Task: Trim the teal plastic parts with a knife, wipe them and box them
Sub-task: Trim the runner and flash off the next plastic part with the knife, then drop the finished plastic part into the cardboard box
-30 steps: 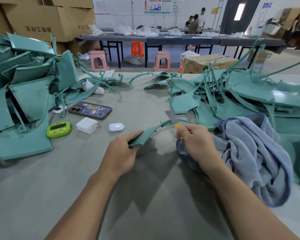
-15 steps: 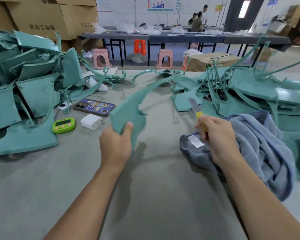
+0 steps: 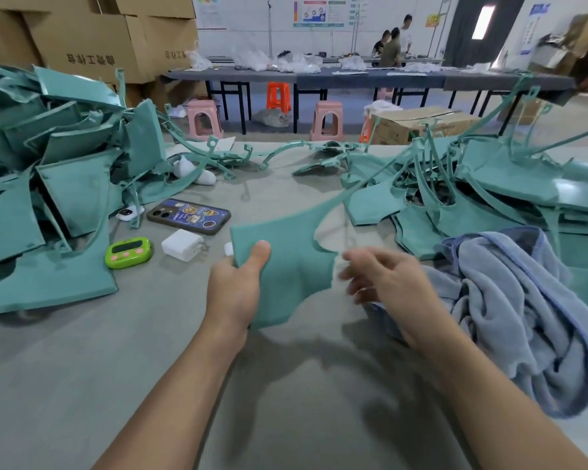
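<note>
My left hand [image 3: 235,293] grips a flat teal plastic part [image 3: 286,252] by its left edge, thumb on top, and holds it up above the table; a thin strip runs from the part up to the right. My right hand [image 3: 387,283] is blurred, just right of the part's jagged edge, fingers stretched toward it and holding nothing. No knife shows. A blue-grey towel [image 3: 523,300] lies bunched on the table under and right of my right wrist.
Teal parts are heaped in a left pile [image 3: 65,184] and a right pile [image 3: 489,184]. A phone [image 3: 189,216], green timer [image 3: 128,252] and white charger [image 3: 182,245] lie left of the held part. A cardboard box [image 3: 414,125] stands beyond the table's far edge.
My left hand has raised the teal part and turned its flat face toward me. The yellow-handled knife that my right hand held is gone from it, and its fingers have spread.
</note>
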{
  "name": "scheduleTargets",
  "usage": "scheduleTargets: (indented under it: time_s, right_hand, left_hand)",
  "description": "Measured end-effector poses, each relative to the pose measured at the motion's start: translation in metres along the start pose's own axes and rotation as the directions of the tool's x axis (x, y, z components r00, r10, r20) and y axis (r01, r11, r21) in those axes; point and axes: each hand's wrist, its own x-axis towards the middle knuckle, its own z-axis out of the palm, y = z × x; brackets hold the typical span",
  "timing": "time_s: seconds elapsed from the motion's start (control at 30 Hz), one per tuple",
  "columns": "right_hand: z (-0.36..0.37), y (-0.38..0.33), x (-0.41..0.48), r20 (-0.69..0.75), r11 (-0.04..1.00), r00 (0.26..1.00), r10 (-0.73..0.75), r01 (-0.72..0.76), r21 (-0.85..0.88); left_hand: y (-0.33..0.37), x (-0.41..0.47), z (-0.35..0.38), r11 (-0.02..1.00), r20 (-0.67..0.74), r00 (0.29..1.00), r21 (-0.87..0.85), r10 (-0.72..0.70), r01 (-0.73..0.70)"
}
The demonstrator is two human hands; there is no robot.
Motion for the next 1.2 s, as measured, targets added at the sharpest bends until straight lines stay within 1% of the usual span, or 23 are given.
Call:
scheduleTargets:
  time_s: [0.03, 0.07, 0.1, 0.17, 0.23, 0.33, 0.43, 0.5, 0.53, 0.63, 0.73, 0.83, 0.9, 0.93, 0.97, 1.0, 1.03, 1.07, 1.1, 1.13, 1.17, 1.2]
  right_hand:
    - [0.008, 0.0, -0.002, 0.099, 0.995, 0.994, 0.05, -0.058, 0.083]
    - [0.015, 0.001, -0.004, 0.159, 0.991, 0.985, 0.074, -0.091, 0.101]
    - [0.021, 0.003, -0.005, 0.18, 0.99, 0.981, 0.08, -0.099, 0.102]
    - [0.027, 0.007, -0.006, 0.16, 0.988, 0.983, 0.085, -0.104, 0.111]
    - [0.027, 0.009, -0.005, 0.125, 0.986, 0.987, 0.105, -0.12, 0.118]
    - [0.025, 0.014, -0.004, 0.127, 0.992, 0.985, 0.114, -0.12, 0.036]
    - [0.024, 0.017, -0.004, 0.154, 0.994, 0.984, 0.094, -0.083, -0.074]
    - [0.024, 0.018, -0.005, 0.154, 0.993, 0.986, 0.069, -0.053, -0.108]
    - [0.024, 0.017, -0.005, 0.146, 0.994, 0.987, 0.063, -0.048, -0.103]
    - [0.025, 0.017, -0.007, 0.126, 0.997, 0.989, 0.074, -0.074, 0.0]
    - [0.027, 0.016, -0.008, 0.159, 0.976, 0.978, 0.134, -0.158, 0.149]
    - [0.029, 0.009, -0.013, 0.225, 0.949, 0.96, 0.169, -0.22, 0.228]
    - [0.029, 0.007, -0.015, 0.212, 0.947, 0.961, 0.177, -0.225, 0.229]
    - [0.028, 0.006, -0.016, 0.164, 0.957, 0.971, 0.171, -0.204, 0.206]
    - [0.028, 0.005, -0.015, 0.071, 0.979, 0.988, 0.136, -0.145, 0.14]
    - [0.026, 0.006, -0.015, -0.061, 0.999, 0.997, 0.046, -0.046, 0.003]
    - [0.025, 0.006, -0.015, -0.185, 0.98, 0.979, -0.087, 0.051, -0.192]
    - [0.024, 0.004, -0.018, -0.241, 0.919, 0.944, -0.225, 0.123, -0.376]
    - [0.025, 0.0, -0.021, -0.212, 0.839, 0.919, -0.332, 0.184, -0.512]
    - [0.027, -0.004, -0.024, -0.1, 0.767, 0.923, -0.372, 0.245, -0.592]
    - [0.03, -0.005, -0.027, 0.057, 0.71, 0.936, -0.349, 0.303, -0.636]
    - [0.036, -0.004, -0.03, 0.203, 0.649, 0.936, -0.288, 0.346, -0.678]
  left_hand:
    - [0.001, -0.002, 0.001, 1.0, 0.038, 0.999, 0.004, 0.002, -0.002]
    - [0.0, -0.003, 0.002, 1.0, 0.081, 0.997, 0.011, 0.013, -0.014]
    - [0.0, -0.005, 0.003, 1.0, 0.12, 0.993, 0.005, 0.019, -0.019]
    - [-0.001, -0.01, 0.005, 1.0, 0.174, 0.985, -0.022, 0.02, -0.016]
    - [-0.002, -0.01, 0.006, 1.0, 0.182, 0.983, -0.03, 0.003, 0.002]
    - [0.001, -0.004, 0.002, 0.993, 0.171, 0.985, -0.109, -0.027, 0.046]
    - [0.007, -0.001, -0.005, 0.964, 0.208, 0.973, -0.225, -0.097, 0.144]
    - [0.007, -0.001, -0.007, 0.957, 0.244, 0.963, -0.234, -0.115, 0.173]
    - [0.007, -0.001, -0.007, 0.961, 0.249, 0.962, -0.22, -0.109, 0.166]
    - [0.008, -0.001, -0.008, 0.97, 0.255, 0.962, -0.191, -0.101, 0.153]
    - [0.011, 0.0, -0.011, 0.967, 0.314, 0.941, -0.175, -0.124, 0.186]
    - [0.011, 0.002, -0.015, 0.968, 0.394, 0.906, -0.121, -0.158, 0.221]
    - [0.011, -0.001, -0.015, 0.967, 0.478, 0.86, -0.076, -0.178, 0.242]
    - [0.01, -0.003, -0.013, 0.967, 0.501, 0.846, -0.066, -0.183, 0.248]
    - [0.008, -0.004, -0.01, 0.968, 0.498, 0.849, -0.068, -0.179, 0.243]
    - [0.007, -0.005, -0.008, 0.971, 0.469, 0.868, -0.082, -0.163, 0.226]
    - [0.007, -0.006, -0.006, 0.973, 0.416, 0.898, -0.108, -0.142, 0.204]
    - [0.007, -0.006, -0.004, 0.973, 0.351, 0.929, -0.143, -0.12, 0.18]
    - [0.007, -0.005, -0.004, 0.97, 0.294, 0.95, -0.182, -0.103, 0.161]
    - [0.006, -0.003, -0.003, 0.962, 0.259, 0.961, -0.225, -0.093, 0.154]
    - [0.006, -0.002, -0.003, 0.95, 0.257, 0.962, -0.266, -0.096, 0.166]
    - [0.005, -0.003, -0.002, 0.931, 0.287, 0.952, -0.305, -0.11, 0.2]
